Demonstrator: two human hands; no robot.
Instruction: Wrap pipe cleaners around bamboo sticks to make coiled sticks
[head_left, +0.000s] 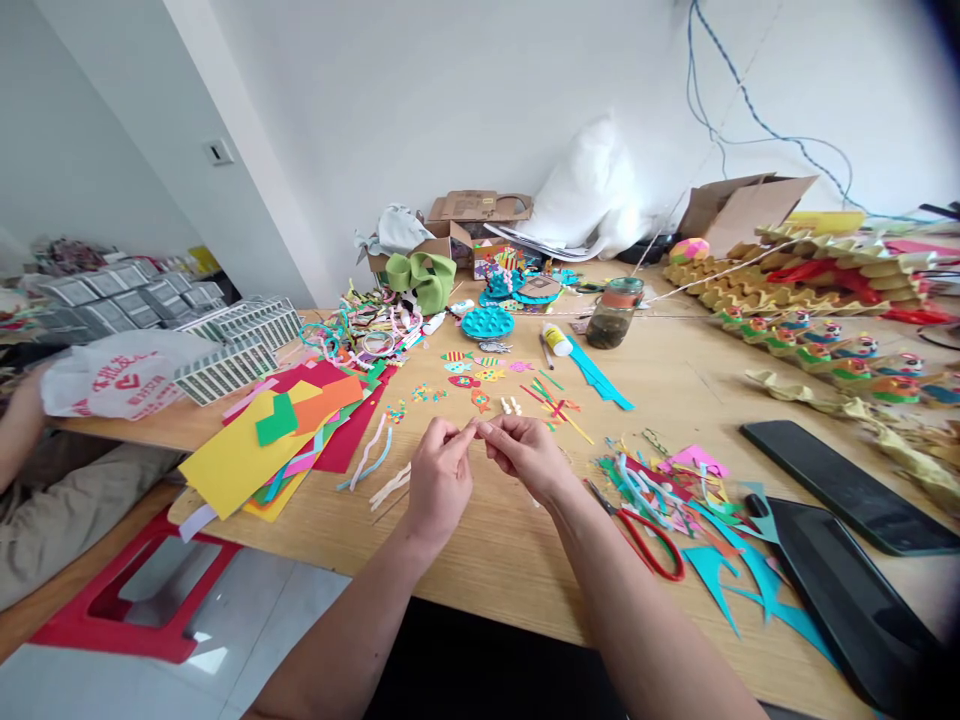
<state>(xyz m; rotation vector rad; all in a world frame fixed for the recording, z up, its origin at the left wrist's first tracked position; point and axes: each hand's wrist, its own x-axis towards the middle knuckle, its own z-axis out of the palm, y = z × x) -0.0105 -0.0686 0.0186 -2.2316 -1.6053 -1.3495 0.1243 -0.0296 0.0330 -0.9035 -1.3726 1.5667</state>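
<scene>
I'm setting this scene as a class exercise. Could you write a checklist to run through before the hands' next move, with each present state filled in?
1. Hands together: ok; the left hand and right hand meet at their pinched fingertips.
2. Piece seen clearly in the fingers: cannot tell; anything there is too small to make out.
3. Scissors put down: ok; the red-handled scissors lie on the table.
4. Paper fish in sight: ok; several paper fish lie beyond the hands.
5. Yellow-and-white tube standing: not ok; the yellow-and-white tube lies on its side.
6. Jar upright: ok; the glass jar stands upright.
</scene>
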